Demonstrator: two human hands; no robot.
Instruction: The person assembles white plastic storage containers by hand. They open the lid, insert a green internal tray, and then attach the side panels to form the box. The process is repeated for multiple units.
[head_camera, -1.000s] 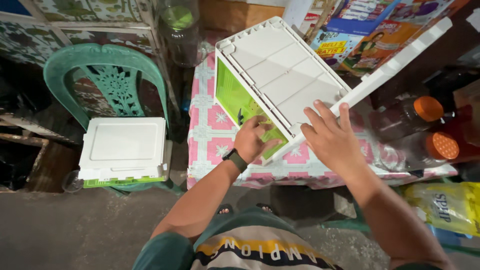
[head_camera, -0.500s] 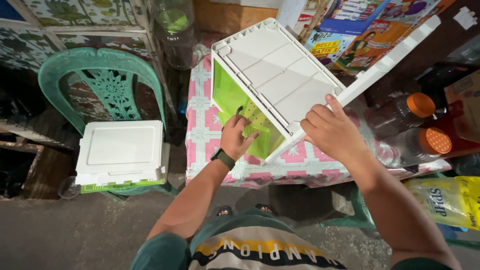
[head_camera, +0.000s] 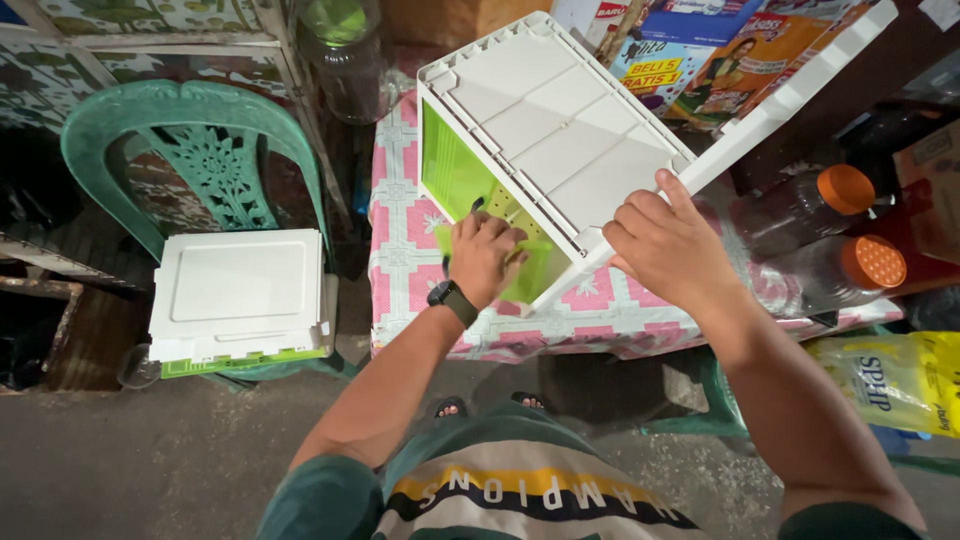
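Observation:
A white plastic cabinet frame (head_camera: 560, 130) lies tilted on a table with a pink patterned cloth (head_camera: 400, 250). A lime-green drawer (head_camera: 455, 175) sits in its open side. My left hand (head_camera: 485, 255), with a black watch on the wrist, grips the green drawer's front edge. My right hand (head_camera: 665, 240) rests on the white frame's near corner and holds it, where a long white panel (head_camera: 790, 95) runs off to the upper right.
A teal plastic chair (head_camera: 190, 160) on the left carries a white box with a green base (head_camera: 240, 300). Two orange-capped bottles (head_camera: 850, 225), printed cartons (head_camera: 720, 50) and a yellow bag (head_camera: 890, 380) crowd the right. A clear jar (head_camera: 345, 55) stands at the back.
My left hand has slid down along the green drawer toward its near edge. My right hand has shifted a little on the frame's corner. The view has moved slightly.

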